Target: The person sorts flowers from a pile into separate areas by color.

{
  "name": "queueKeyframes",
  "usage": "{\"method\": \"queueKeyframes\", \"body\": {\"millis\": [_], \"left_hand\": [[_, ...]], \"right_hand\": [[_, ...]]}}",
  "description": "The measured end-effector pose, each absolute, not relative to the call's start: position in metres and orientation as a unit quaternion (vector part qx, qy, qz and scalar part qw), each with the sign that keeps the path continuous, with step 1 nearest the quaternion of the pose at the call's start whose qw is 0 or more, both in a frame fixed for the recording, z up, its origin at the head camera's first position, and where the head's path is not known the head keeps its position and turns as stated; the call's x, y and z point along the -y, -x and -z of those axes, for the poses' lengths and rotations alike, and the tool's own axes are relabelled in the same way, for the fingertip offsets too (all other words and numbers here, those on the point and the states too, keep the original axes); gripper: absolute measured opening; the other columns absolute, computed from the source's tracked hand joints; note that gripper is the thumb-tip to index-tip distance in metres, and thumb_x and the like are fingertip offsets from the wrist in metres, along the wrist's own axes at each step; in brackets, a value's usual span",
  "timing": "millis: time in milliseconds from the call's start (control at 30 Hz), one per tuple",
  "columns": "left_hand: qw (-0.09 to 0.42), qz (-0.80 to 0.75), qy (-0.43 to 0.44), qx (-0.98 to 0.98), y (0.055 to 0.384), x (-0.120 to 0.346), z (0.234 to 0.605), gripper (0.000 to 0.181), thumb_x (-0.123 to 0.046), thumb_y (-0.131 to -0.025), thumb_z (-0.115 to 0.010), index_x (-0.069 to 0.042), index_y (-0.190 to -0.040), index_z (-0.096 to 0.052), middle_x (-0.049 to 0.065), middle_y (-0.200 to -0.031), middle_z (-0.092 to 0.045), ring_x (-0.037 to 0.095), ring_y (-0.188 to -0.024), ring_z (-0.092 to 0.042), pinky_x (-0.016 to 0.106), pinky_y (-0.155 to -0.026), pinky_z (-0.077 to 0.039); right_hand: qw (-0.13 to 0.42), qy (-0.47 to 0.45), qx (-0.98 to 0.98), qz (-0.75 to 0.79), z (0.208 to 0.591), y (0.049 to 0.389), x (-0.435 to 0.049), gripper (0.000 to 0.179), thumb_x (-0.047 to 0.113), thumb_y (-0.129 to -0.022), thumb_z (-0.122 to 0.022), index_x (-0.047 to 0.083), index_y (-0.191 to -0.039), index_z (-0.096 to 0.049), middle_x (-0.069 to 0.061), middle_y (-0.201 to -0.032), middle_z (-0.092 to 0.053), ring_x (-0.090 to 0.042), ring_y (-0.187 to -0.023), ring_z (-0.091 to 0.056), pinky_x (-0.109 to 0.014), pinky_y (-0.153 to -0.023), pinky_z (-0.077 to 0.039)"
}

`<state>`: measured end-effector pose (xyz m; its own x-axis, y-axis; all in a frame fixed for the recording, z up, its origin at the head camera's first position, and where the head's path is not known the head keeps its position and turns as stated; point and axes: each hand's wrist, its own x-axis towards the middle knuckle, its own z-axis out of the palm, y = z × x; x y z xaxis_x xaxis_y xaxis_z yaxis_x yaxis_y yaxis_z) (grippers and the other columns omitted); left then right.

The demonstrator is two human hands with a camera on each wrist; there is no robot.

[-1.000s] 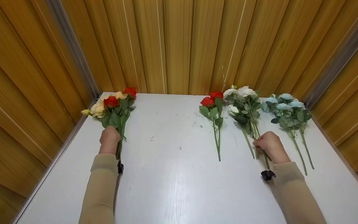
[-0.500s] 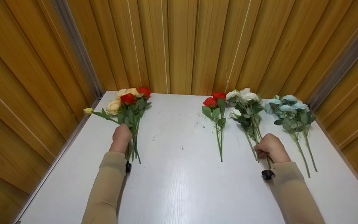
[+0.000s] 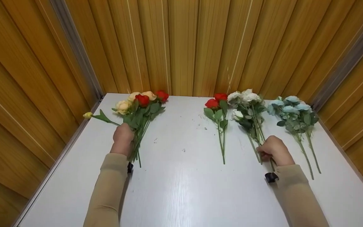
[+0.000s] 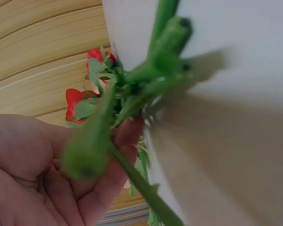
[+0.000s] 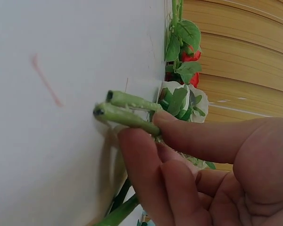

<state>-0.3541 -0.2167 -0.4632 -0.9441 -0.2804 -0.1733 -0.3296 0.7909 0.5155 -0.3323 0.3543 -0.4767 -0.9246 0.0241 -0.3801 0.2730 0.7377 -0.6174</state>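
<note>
My left hand (image 3: 123, 138) has its fingers curled round the green stems (image 4: 132, 80) of a mixed bunch at the table's left. Peach roses (image 3: 123, 106) and red roses (image 3: 142, 100) top this bunch, and a yellow bud (image 3: 87, 115) sticks out to the left on its own stem. My right hand (image 3: 275, 149) pinches stems (image 5: 127, 117) of the white roses (image 3: 247, 96) between thumb and fingers, low near their cut ends. Those flower heads lie toward the back of the table. In the left wrist view the nearest stem ends are blurred.
Two red roses (image 3: 212, 103) lie just left of the white ones. Light blue flowers (image 3: 291, 108) with long stems lie at the right. Wood-look panels (image 3: 181, 47) stand behind and beside the white table (image 3: 175, 189). Small dark specks dot the tabletop.
The left hand has shifted right with the mixed bunch, whose heads now lean further right, while the yellow bud stands apart from them. The right hand has stayed at the white rose stems.
</note>
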Motion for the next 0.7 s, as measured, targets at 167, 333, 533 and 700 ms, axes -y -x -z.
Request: {"method": "queueKeyframes", "body": {"millis": [167,333,533,700], "left_hand": [[0.030,-0.298,0.166,-0.940,0.349,0.218,0.454,0.017,0.005,-0.096,-0.055,0.005,-0.108,-0.067,0.021,-0.106,-0.067,0.026,-0.085,-0.052,0.041,-0.077,-0.051],[0.003,-0.310,0.159,-0.937,0.345,0.221,0.446,0.019,-0.007,-0.102,-0.058,0.005,-0.112,-0.069,0.024,-0.110,-0.071,0.028,-0.086,-0.060,0.042,-0.077,-0.053],[-0.036,-0.352,0.152,-0.923,0.343,0.221,0.436,0.023,-0.009,-0.104,-0.056,0.004,-0.119,-0.068,0.023,-0.113,-0.073,0.032,-0.093,-0.070,0.043,-0.079,-0.055],[-0.049,-0.428,0.160,-0.888,0.343,0.206,0.428,0.026,-0.010,-0.107,-0.054,0.004,-0.126,-0.064,0.022,-0.117,-0.071,0.032,-0.101,-0.073,0.041,-0.085,-0.059]], "right_hand": [[0.178,-0.080,-0.922,0.335,0.477,0.334,-0.357,0.027,0.015,-0.093,-0.070,-0.006,-0.077,-0.074,-0.002,-0.053,-0.067,-0.012,-0.049,-0.066,-0.027,-0.052,-0.050],[0.179,-0.079,-0.926,0.323,0.474,0.331,-0.357,0.032,0.020,-0.095,-0.069,-0.002,-0.072,-0.073,-0.003,-0.055,-0.067,-0.013,-0.050,-0.064,-0.027,-0.053,-0.047],[0.129,-0.077,-0.933,0.327,0.461,0.322,-0.350,0.045,0.024,-0.099,-0.067,0.010,-0.057,-0.064,-0.003,-0.051,-0.061,-0.017,-0.045,-0.056,-0.032,-0.052,-0.047],[0.072,-0.063,-0.945,0.313,0.445,0.321,-0.331,0.041,0.028,-0.101,-0.063,0.008,-0.066,-0.065,-0.006,-0.058,-0.066,-0.018,-0.048,-0.055,-0.032,-0.049,-0.043]]}}
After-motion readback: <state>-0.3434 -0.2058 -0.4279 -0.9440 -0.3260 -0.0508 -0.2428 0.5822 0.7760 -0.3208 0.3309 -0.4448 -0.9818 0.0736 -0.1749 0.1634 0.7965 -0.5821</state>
